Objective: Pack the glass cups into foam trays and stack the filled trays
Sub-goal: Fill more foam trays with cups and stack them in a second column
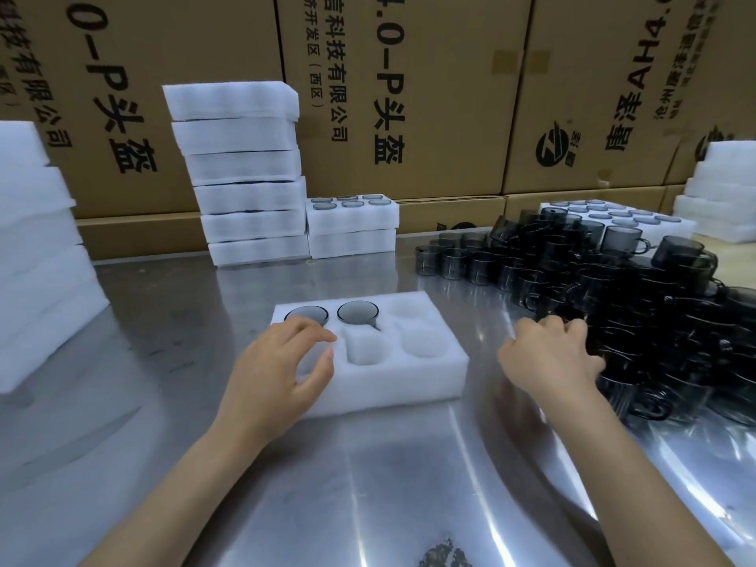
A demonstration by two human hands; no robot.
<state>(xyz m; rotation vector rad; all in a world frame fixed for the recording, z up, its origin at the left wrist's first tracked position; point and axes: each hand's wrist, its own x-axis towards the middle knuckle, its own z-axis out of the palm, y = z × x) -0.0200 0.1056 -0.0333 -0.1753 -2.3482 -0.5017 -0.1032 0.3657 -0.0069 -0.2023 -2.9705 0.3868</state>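
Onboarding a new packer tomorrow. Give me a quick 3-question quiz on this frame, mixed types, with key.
1. How many pockets of the foam tray in front of the person already hold a glass cup?
2. True or false: the left hand is gripping a cup.
3. Where is the right hand reaching? A) the tall stack of trays B) the pile of loose cups C) the cardboard boxes

Key:
1. Two, both in the far row; the others that show are empty, though the left hand hides part of the near left one.
2. False; its fingers hover loosely over the tray's left end and hold nothing.
3. B
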